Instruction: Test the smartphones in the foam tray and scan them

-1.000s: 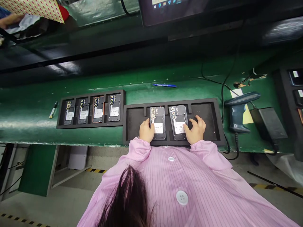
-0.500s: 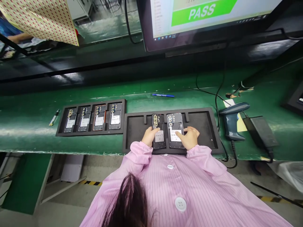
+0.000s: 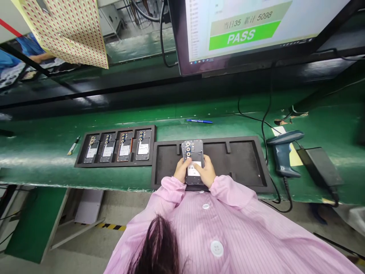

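Observation:
Over the larger black tray [image 3: 245, 160], I hold an opened phone [image 3: 197, 150] between both hands, its back cover off. Camera rings, small screws and a white battery label show on its upper face. My left hand [image 3: 180, 171] grips the left edge with the thumb on top. On the other side, my right hand [image 3: 208, 173] wraps the right edge, its thumb over the label. Whether a second phone lies underneath is hidden.
To the left, a smaller black tray [image 3: 114, 164] holds several opened phones. A blue pen [image 3: 199, 121] lies behind the trays, and a brush [image 3: 73, 145] at far left. A barcode scanner [image 3: 282, 152], cables and a power adapter [image 3: 319, 167] sit right. A monitor [image 3: 242, 57] hangs above.
Half a second ago each hand held a separate phone side by side. The right-hand phone has moved left over the other, and now only one shows. My head view has shifted slightly.

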Motion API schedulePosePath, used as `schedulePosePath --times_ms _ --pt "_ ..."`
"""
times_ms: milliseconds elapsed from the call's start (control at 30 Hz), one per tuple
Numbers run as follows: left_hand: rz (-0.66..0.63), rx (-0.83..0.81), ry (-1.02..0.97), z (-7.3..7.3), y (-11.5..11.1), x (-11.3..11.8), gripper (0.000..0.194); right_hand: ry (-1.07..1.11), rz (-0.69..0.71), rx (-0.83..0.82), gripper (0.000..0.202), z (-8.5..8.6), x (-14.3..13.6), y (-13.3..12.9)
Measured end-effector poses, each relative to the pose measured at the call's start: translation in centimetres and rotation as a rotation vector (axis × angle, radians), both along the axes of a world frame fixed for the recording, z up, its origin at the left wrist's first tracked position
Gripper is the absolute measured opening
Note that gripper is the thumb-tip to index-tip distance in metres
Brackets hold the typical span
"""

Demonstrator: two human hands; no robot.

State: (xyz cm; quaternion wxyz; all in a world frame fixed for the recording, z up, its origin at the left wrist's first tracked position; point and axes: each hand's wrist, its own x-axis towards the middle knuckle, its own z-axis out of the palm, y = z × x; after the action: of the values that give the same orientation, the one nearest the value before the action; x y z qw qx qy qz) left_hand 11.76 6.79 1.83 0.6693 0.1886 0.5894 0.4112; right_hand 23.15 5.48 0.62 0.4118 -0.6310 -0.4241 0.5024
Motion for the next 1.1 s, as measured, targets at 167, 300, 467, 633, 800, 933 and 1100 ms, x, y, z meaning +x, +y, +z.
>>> schedulePosePath --times_ms 167,300,467,633,800,933,1100 --pt "0.005 0.017 0.036 1.7 0.1 -0.3 0.053 -0.080 -0.092 0.140 0.056 0.6 -0.8 -0.3" --pt "-0.234 0.248 0.458 4.9 1.6 -0.5 0.044 -0.116 -0.164 0.325 0.056 1.4 2.3 0.0" --pt "-0.638 0.475 0.754 6.5 3.4 1.5 0.041 -0.094 -0.212 0.477 0.051 1.7 6.4 1.1" --pt "-1.001 0.543 1.106 4.3 1.9 3.2 0.040 -0.079 -0.076 0.299 0.045 0.5 7.6 1.3" --pt "-0.529 0.736 1.145 1.5 -1.4 0.8 0.057 -0.086 -0.043 0.177 0.037 0.5 7.5 1.1" --pt "-0.041 0.800 0.859 -0.9 -2.6 0.3 0.022 -0.137 -0.042 0.066 0.032 1.2 7.3 1.6" --pt "0.041 0.824 0.794 -1.8 -2.5 1.1 0.010 -0.159 0.014 -0.056 0.027 1.7 7.5 3.0"
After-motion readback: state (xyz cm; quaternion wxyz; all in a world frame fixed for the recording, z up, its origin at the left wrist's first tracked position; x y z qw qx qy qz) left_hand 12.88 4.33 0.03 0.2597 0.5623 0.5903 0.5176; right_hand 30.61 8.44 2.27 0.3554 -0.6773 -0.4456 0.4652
